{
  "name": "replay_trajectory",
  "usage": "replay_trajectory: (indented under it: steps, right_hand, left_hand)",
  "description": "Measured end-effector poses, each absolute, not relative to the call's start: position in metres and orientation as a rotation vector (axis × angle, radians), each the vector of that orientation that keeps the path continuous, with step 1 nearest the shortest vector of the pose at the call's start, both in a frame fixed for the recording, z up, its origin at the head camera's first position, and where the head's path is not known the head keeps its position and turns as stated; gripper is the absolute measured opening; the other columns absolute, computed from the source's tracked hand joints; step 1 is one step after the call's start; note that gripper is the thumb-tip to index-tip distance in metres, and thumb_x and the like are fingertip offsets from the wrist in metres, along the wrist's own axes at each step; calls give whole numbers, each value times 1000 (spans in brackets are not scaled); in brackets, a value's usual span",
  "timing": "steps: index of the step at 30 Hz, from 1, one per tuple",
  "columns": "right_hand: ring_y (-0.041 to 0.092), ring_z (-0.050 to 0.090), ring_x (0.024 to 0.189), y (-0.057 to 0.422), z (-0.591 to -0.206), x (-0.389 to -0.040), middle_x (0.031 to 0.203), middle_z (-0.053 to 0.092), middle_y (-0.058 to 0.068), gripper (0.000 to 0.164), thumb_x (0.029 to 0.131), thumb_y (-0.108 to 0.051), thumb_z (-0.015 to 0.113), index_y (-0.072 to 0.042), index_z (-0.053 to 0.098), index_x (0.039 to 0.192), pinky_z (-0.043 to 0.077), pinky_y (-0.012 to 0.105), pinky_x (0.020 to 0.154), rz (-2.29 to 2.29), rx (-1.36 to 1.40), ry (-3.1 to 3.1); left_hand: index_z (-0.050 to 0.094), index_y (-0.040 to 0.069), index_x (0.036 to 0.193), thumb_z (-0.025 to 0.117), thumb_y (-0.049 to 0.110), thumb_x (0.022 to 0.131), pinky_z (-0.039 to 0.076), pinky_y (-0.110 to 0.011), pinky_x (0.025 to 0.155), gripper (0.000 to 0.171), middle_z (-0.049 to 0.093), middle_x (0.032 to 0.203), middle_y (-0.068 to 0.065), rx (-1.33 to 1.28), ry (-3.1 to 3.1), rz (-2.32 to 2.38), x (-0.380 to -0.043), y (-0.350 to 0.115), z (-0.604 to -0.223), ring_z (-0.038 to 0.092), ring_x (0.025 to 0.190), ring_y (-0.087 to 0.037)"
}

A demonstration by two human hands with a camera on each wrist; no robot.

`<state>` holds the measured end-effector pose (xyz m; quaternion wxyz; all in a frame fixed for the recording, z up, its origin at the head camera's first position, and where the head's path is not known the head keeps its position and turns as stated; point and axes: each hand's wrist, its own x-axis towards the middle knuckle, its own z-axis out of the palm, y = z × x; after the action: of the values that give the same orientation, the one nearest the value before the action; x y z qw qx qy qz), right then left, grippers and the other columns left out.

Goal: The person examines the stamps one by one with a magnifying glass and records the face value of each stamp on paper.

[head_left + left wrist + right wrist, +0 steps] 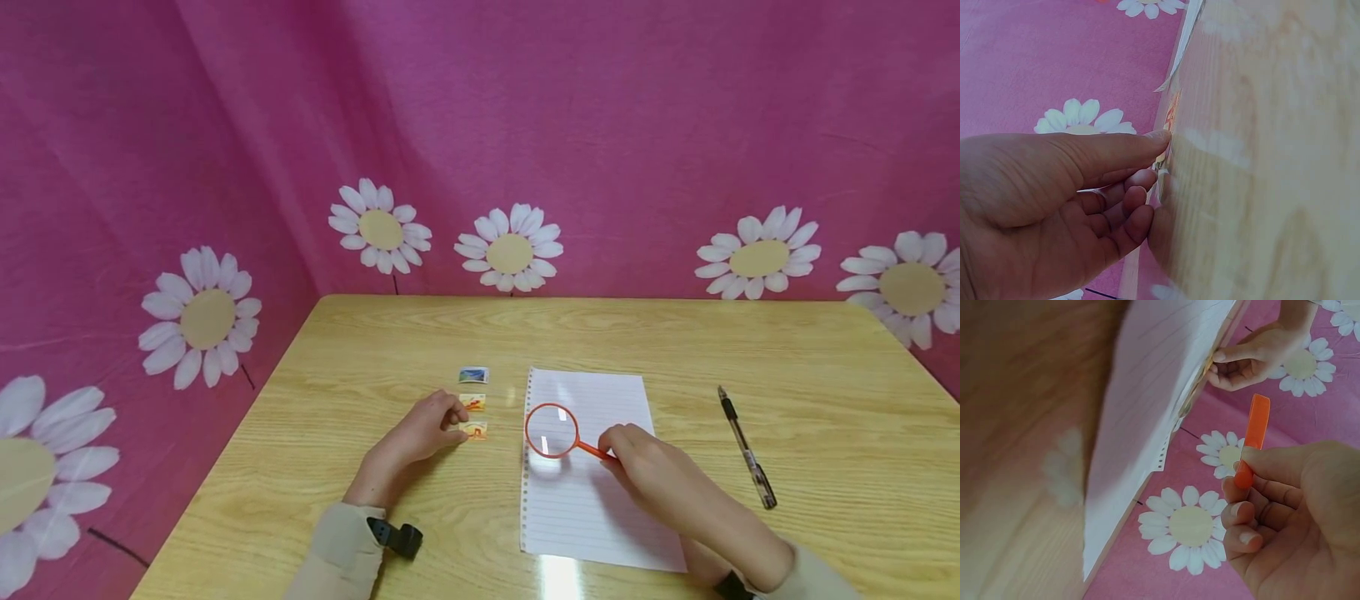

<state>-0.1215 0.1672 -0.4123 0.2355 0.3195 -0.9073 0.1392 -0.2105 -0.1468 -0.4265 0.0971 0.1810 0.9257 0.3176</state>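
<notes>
My right hand (pixel 651 471) pinches the handle of an orange-rimmed magnifying glass (pixel 587 448) between thumb and fingers. Its round lens is raised over the left part of a lined paper sheet (pixel 607 517). Left of the sheet, three small stamps lie in a column: a blue-green one (pixel 474 375) at the top, then a yellow-red one (pixel 472 402) and a second yellow-red one (pixel 476 430). Beside the lower two rests my left hand (pixel 423 433), its thumb tip at the lowest stamp's edge and loosely bent fingers by the middle one. The right wrist view shows the orange handle (pixel 1257 422) at the fingertips.
A black capped pen (pixel 747 450) lies slantwise on the wooden table (pixel 390 342), right of the sheet. Pink cloth (pixel 600 125) with white daisies hangs behind the table and along its left side. Both wrists wear black straps.
</notes>
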Motion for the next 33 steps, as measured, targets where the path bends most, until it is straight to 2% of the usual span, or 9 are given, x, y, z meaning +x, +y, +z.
replay_trajectory:
  steps: [10, 22, 26, 33]
  right_hand:
    - [3, 51, 67, 179, -417, -119, 77, 55, -8, 30, 73, -3, 79, -12, 56, 91, 45, 20, 54, 359, 861, -2492]
    - [5, 55, 77, 193, -414, -112, 83, 56, -7, 27, 79, 0, 75, -13, 57, 93, 50, 24, 62, 362, 767, -2612]
    - [8, 57, 79, 198, -414, -111, 86, 59, -3, 27, 78, 1, 75, -11, 56, 93, 52, 26, 65, 354, 767, -2603]
    - [6, 55, 75, 210, -416, -109, 84, 59, -5, 29, 74, 1, 77, -12, 57, 91, 50, 25, 63, 337, 742, -2583]
  left_hand:
    - [60, 7, 97, 73, 7, 86, 39, -25, 75, 16, 51, 92, -4, 547, 2731, 932, -209, -147, -427, 46, 85, -15]
    - [60, 5, 96, 72, 6, 87, 39, -25, 75, 15, 52, 92, -5, 574, 2727, 957, -211, -148, -428, 46, 85, -14]
    - [60, 5, 96, 72, 5, 86, 38, -23, 73, 15, 52, 90, -5, 586, 2729, 958, -211, -148, -428, 45, 83, -14]
    - [61, 6, 96, 72, 7, 87, 37, -24, 72, 15, 52, 90, -4, 569, 2733, 941, -212, -148, -428, 44, 81, -14]
